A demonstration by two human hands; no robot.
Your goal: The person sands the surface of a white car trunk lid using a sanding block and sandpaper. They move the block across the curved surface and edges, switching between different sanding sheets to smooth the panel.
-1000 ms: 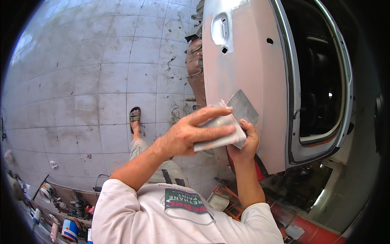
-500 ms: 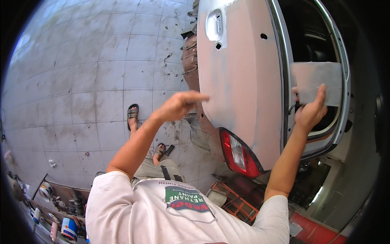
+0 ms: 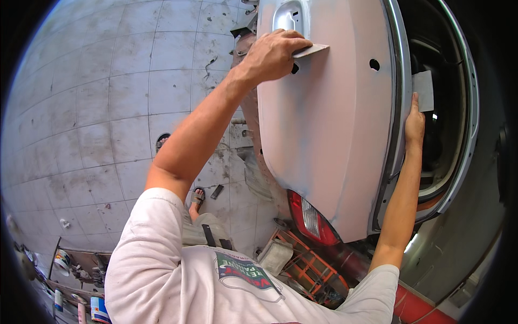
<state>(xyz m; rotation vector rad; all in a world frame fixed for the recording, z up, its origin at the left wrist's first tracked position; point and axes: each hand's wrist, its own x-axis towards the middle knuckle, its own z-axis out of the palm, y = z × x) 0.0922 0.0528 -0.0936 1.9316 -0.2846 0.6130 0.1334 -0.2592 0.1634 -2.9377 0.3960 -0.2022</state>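
Observation:
My left hand (image 3: 276, 54) is closed on a thin flat spreader (image 3: 318, 49), pale along its edge. Its edge is at the pinkish, partly grey car body panel (image 3: 318, 129), just below the silver recess (image 3: 287, 16); whether it touches is hard to tell. On the far side of the panel, my right hand (image 3: 414, 125) grips a flat pale-grey board (image 3: 425, 90), thumb lying along its face. The board is tilted over the dark window opening, and the fingers behind it are hidden.
A red and white tail light (image 3: 313, 218) borders the panel's near end. Below it stands an orange metal frame (image 3: 315, 264). Tiled floor (image 3: 129, 86) spreads at left, with cans and tools on a shelf (image 3: 75, 270) at lower left. A round hole (image 3: 374, 64) pierces the panel.
My left hand has moved up and across the panel, from its lower left edge to beside the recess. The board has tilted, showing less of its face, and my right hand has shifted slightly upward.

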